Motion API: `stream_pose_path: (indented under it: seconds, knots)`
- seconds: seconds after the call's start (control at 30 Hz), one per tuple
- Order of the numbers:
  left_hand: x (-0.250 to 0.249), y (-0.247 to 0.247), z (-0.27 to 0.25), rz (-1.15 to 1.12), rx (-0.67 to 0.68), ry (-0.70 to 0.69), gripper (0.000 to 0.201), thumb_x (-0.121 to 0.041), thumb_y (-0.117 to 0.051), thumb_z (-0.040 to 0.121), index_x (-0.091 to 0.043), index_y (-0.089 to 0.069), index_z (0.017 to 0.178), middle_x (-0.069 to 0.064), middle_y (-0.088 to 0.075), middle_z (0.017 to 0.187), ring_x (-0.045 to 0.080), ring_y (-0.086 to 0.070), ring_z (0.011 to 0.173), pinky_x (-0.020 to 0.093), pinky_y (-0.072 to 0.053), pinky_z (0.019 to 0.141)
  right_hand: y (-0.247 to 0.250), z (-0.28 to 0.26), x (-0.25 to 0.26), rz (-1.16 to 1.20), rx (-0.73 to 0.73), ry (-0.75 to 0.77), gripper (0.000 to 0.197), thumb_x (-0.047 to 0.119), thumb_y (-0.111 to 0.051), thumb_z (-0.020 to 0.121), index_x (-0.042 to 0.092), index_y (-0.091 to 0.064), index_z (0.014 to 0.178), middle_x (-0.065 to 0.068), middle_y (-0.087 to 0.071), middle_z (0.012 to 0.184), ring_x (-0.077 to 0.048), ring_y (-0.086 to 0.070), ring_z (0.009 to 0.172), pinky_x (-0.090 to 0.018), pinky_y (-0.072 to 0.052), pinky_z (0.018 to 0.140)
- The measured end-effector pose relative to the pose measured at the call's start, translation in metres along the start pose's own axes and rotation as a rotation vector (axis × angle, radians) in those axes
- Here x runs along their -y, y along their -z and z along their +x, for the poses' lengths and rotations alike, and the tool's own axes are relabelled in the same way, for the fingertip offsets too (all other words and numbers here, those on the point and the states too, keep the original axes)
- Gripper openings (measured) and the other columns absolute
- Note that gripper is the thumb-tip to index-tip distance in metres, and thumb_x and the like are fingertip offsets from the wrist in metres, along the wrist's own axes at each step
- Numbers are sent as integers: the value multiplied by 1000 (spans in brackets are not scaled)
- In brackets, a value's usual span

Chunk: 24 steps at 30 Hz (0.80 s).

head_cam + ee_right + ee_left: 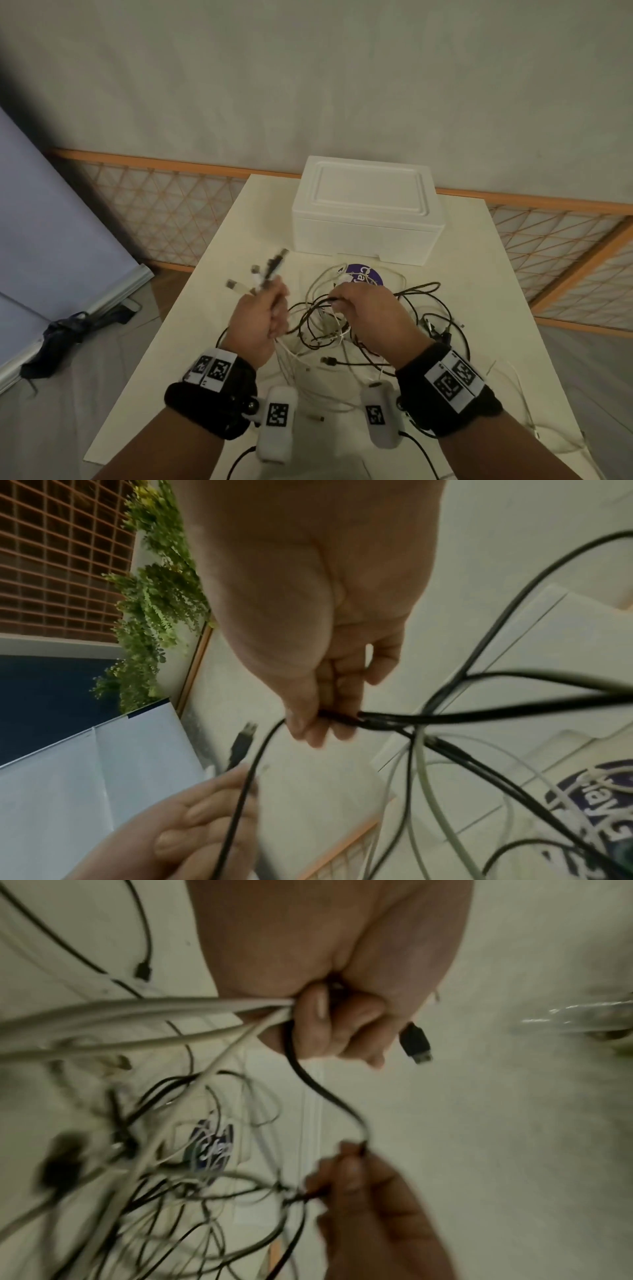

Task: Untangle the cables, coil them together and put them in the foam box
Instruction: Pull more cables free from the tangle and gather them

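Head view: one closed foam box (366,212) at the desk's (191,342) far end, several black and white cables (359,325) tangled before it — uncountable. Left hand (258,322) clutches plug ends; right hand (368,315) pinches a black cable (394,719).

White bench (191,342) carrying a closed foam box (366,219) at 12 o'clock, tangled cables (370,329) at centre.

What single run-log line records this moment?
left hand: grips cable ends | right hand: pinches black cable | foam box: lid on
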<state>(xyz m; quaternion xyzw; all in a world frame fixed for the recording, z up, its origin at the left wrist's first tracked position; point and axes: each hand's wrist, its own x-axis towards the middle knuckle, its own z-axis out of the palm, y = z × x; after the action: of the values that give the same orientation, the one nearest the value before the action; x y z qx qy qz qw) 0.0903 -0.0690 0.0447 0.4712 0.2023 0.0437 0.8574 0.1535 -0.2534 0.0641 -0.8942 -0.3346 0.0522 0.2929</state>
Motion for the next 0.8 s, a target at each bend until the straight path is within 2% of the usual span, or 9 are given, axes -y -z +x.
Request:
stream_pose_path:
  seconds: [0.07, 0.17, 0.3, 0.47, 0.53, 0.6, 0.67, 0.7, 0.8]
  knots:
    - [-19, 4, 3, -190, -54, -34, 40, -36, -46, 97, -18, -48, 61, -6, -30, 44, 6, -22, 32, 16, -20, 31, -4, -8, -12, -45, 167, 15, 18, 28, -54, 94, 18, -66, 103, 1, -68, 93, -12, -58, 83, -27, -43, 74]
    - [-49, -1, -2, -322, -5, -80, 47, -37, -39, 99, -21, -39, 55, -8, -26, 43, 5, -21, 31, 17, -19, 32, -20, -19, -17, -58, 310, 50, 24, 37, -52, 94, 19, -65, 105, 0, -68, 95, -15, -60, 85, -28, -45, 74]
    - [-65, -13, -14, -206, 55, -170, 48, -35, -40, 95, -23, -35, 49, -9, -24, 41, 5, -17, 33, 20, -15, 33, -37, -16, -21, -166, 279, 73, 28, 36, -48, 95, 19, -65, 109, -2, -68, 99, -18, -61, 91, -26, -40, 73]
    - [-118, 1, -24, -74, 61, -376, 53, -47, -41, 90, -21, -33, 45, -10, -16, 40, 12, -4, 41, 20, -14, 35, -39, -35, -71, -371, 402, -161, 28, 33, -42, 97, 15, -62, 103, -5, -67, 101, -21, -60, 90, -29, -37, 72]
    - [-127, 12, -23, 46, 7, -354, 52, -44, -48, 90, -22, -34, 45, -9, -14, 42, 8, -8, 36, 17, -15, 33, -35, -40, -79, -315, 381, -174, 27, 37, -46, 95, 18, -65, 101, 0, -66, 94, -18, -61, 93, -26, -36, 73]
    - [-118, 17, -17, 202, -72, -299, 47, -49, -70, 78, -24, -41, 49, -11, -26, 40, 4, -20, 32, 13, -17, 33, -30, -39, -75, -224, 342, -168, 27, 41, -50, 93, 19, -66, 95, 5, -59, 81, -14, -59, 85, -24, -33, 69]
    - [-97, 10, -16, 553, -163, -240, 45, -60, -81, 55, -21, -57, 55, -11, -43, 44, 6, -36, 38, 16, -24, 40, -27, -33, -66, -198, 267, -118, 29, 46, -50, 93, 22, -64, 89, 10, -56, 76, -13, -59, 81, -25, -33, 71]
    - [-81, 3, -18, 766, -162, -212, 40, -58, -80, 59, -21, -65, 57, -12, -48, 45, 5, -41, 41, 19, -26, 44, -26, -30, -61, -230, 245, -84, 30, 48, -48, 93, 23, -64, 89, 10, -58, 77, -14, -59, 83, -27, -33, 76]
    - [-26, -27, -29, 1093, 182, -247, 13, -36, -69, 82, -31, -72, 71, -12, -60, 53, 1, -47, 45, 23, -36, 49, -29, -19, -41, -347, 156, 10, 29, 48, -45, 93, 29, -66, 98, 7, -67, 85, -14, -59, 83, -35, -35, 89]
